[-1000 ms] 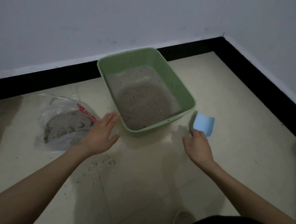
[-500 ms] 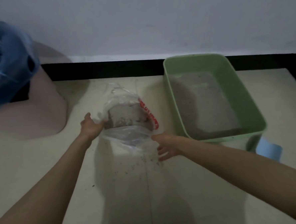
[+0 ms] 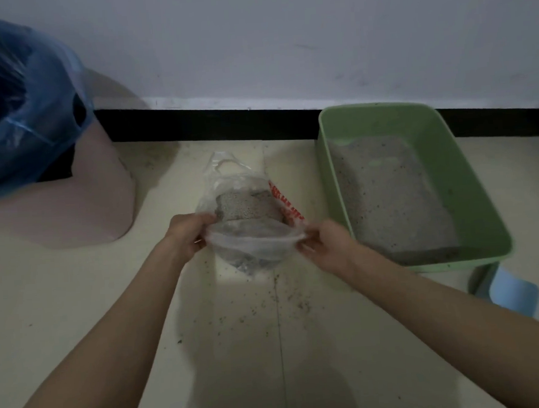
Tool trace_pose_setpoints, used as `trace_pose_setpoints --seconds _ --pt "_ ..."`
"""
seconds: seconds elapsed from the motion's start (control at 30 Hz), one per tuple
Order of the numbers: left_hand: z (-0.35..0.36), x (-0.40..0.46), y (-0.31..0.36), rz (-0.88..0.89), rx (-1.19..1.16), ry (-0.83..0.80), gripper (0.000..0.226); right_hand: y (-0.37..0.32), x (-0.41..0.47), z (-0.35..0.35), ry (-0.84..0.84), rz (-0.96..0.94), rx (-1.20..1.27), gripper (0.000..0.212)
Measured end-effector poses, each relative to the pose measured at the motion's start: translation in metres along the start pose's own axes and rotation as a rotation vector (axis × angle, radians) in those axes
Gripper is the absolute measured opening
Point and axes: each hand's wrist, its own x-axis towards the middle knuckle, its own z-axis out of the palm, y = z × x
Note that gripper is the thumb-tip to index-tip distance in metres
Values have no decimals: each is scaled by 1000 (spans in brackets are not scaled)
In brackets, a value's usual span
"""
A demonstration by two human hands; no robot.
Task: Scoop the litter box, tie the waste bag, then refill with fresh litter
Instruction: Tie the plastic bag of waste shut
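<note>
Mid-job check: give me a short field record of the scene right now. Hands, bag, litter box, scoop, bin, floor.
left hand: grips the left side of the bag's rim
right hand: pinches the right side of the rim
waste bag: clear plastic with red print, on the floor, mouth held open, grey litter inside, not tied
litter box: green, right of the bag, holds a layer of litter
scoop: light blue, on the floor by the box's near corner
bin: pinkish, left, lined with a blue bag
floor: scattered litter grains near the bag
</note>
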Motion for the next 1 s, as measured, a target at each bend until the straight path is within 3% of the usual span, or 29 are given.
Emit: trace_pose_setpoints --seconds 0.1,0.2,0.43,0.63,0.83,1.0 --pt "1 -11 -2 43 31 6 15 -33 -20 9 -178 -91 -43 26" --pt "3 -23 -2 102 148 12 21 -52 -31 18 -198 -176 -254 23" --pt "4 -67 12 114 331 -42 20 -96 -82 51 -374 -455 -208 11" --pt "-3 -84 16 23 423 -126 21 -104 -99 53 -491 -578 -213 17" --pt "-12 -56 -4 -31 324 103 87 -100 -103 41 -522 -543 -232 21" --pt "-11 -28 2 96 348 125 99 -101 -98 28 -474 -515 -214 22"
